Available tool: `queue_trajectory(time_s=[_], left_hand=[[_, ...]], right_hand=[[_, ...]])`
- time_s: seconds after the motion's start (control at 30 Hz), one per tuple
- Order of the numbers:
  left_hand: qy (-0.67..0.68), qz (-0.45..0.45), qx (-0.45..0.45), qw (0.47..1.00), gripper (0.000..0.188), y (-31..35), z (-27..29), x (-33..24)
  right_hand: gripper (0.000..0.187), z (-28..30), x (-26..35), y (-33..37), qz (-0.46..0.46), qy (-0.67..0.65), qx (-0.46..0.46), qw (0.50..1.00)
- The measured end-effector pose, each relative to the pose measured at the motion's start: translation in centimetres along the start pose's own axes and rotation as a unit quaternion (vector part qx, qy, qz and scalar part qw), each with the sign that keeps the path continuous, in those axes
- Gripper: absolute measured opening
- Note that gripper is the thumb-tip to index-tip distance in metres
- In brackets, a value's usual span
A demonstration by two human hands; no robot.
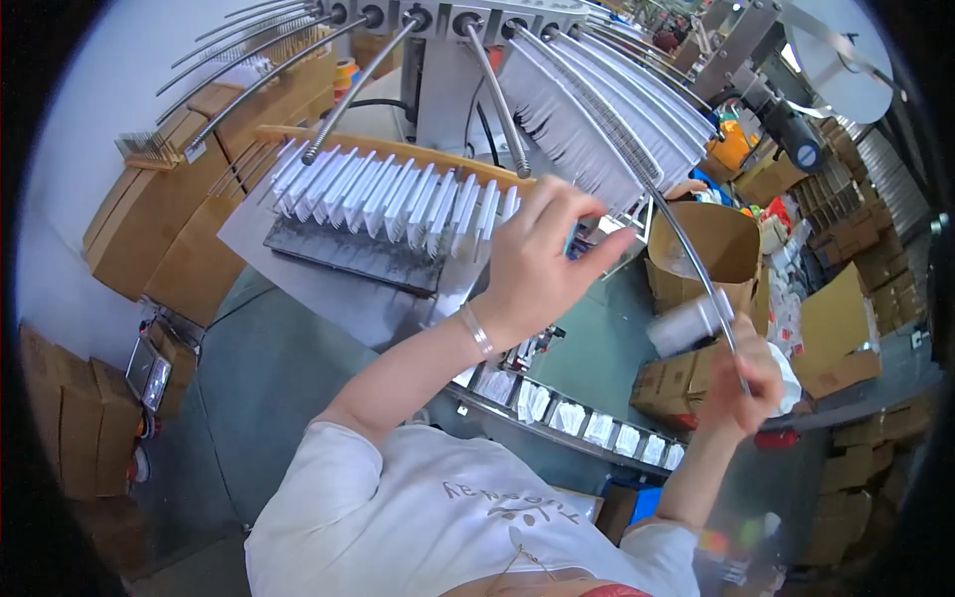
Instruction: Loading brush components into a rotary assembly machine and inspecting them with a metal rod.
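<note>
The right hand (751,373) has its fingers closed around the lower end of a long metal rod (690,249), which slopes down from the machine (443,99) at the top. A white packet (686,325) is beside that hand, along the rod — it is motion-blurred, so I cannot say for certain that it is threaded on. The left hand (542,244) is raised to the left of the rod, thumb spread wide from its curled fingers. Left of it, a row of white packets (398,204) stands along a wooden rack (298,132) over the bench (254,239) — 2 coiled rods (360,90) reach down nearby. Beyond the left forearm, a curved conveyor (517,423) carries more white packets (568,417).
</note>
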State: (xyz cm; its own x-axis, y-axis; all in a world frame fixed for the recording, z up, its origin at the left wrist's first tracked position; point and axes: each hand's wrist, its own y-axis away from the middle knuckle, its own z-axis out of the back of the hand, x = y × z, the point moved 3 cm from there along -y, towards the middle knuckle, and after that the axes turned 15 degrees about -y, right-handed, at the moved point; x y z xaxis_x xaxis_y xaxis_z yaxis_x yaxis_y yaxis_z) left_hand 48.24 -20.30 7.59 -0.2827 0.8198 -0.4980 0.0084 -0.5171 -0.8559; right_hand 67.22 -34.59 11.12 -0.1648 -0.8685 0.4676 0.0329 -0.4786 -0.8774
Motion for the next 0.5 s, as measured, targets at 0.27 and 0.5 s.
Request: queue_trajectory(time_s=[0.27, 0.5], left_hand=[[-0.157, -0.095, -0.087, 0.979, 0.023, -1.9, -2.3, -1.0], [-0.167, -0.103, -0.092, 0.976, 0.02, -2.2, -2.6, -0.8]], right_hand=[[0.035, 0.8, 6.3, 4.7, -0.02, 0.123, -0.117, 0.985], [0.031, -0.3, 7.8, 5.3, 0.005, 0.18, -0.11, 0.977]])
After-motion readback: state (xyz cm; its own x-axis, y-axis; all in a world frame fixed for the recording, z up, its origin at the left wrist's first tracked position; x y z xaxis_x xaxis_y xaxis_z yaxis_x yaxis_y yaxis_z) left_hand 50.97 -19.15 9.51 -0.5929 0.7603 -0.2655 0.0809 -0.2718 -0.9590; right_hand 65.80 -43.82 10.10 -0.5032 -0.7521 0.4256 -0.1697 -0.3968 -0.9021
